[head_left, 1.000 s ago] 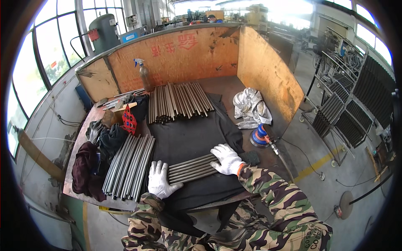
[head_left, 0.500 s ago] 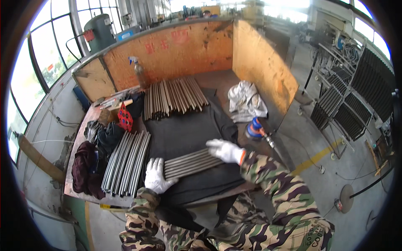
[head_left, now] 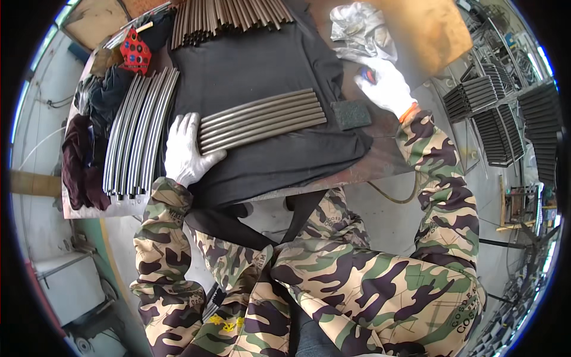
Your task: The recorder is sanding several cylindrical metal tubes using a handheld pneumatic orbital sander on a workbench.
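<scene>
A row of several grey metal rods (head_left: 264, 122) lies side by side on a black cloth (head_left: 250, 68). My left hand (head_left: 187, 149), in a white glove, rests at their left ends, fingers stretched and thumb spread against the nearest rod. Off to the right, my gloved right hand (head_left: 386, 86) closes over the sander (head_left: 369, 75); just a blue and red bit of it shows past the glove. Between that hand and the rods' right ends sits a dark green scouring pad (head_left: 351, 115).
Shinier rods (head_left: 140, 134) lie left of the cloth, beside dark rags (head_left: 83, 163) and a red holder (head_left: 135, 52). Brownish rods (head_left: 232, 21) are stacked at the far side. A crumpled white-grey cloth (head_left: 363, 30) lies beyond my right hand. Racks (head_left: 499, 113) stand to the right.
My right hand has left the rods' right end and moved right onto the sander. The scouring pad now shows beside the rods. My left hand stays at their left ends; the view has tilted downward.
</scene>
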Tool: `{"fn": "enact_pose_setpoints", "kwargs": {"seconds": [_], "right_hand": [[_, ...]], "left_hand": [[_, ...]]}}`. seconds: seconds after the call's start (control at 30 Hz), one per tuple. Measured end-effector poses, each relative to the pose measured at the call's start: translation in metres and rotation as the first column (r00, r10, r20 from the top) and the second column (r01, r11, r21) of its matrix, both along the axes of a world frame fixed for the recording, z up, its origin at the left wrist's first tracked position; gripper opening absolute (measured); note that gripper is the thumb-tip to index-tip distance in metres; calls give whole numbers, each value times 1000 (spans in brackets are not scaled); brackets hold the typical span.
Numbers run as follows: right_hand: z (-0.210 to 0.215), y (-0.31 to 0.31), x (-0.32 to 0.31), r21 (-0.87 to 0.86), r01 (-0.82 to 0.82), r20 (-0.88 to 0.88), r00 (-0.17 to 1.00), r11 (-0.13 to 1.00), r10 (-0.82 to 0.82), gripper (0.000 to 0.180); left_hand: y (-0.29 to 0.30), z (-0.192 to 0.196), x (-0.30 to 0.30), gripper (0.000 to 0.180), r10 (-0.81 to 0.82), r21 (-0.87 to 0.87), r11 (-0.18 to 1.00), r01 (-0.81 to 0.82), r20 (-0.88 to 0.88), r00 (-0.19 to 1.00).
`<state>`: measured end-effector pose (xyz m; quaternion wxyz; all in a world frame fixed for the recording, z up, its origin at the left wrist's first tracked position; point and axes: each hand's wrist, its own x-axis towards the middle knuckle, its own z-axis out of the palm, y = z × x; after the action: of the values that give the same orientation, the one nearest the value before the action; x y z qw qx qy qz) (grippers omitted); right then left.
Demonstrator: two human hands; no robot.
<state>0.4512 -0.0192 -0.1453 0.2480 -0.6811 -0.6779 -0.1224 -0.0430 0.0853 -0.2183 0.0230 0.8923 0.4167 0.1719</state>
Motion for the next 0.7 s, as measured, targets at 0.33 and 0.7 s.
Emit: {"fn": "enact_pose_setpoints", "kwargs": {"seconds": [0.33, 0.7], "right_hand": [[-11, 1, 29, 54, 53, 337, 939, 997, -68, 53], [-46, 2, -43, -343, -215, 56, 967, 915, 248, 60]], "left_hand": [[-7, 15, 4, 108, 31, -91, 995, -35, -44, 999], [-4, 11, 6, 107, 41, -68, 997, -44, -42, 998]]}}
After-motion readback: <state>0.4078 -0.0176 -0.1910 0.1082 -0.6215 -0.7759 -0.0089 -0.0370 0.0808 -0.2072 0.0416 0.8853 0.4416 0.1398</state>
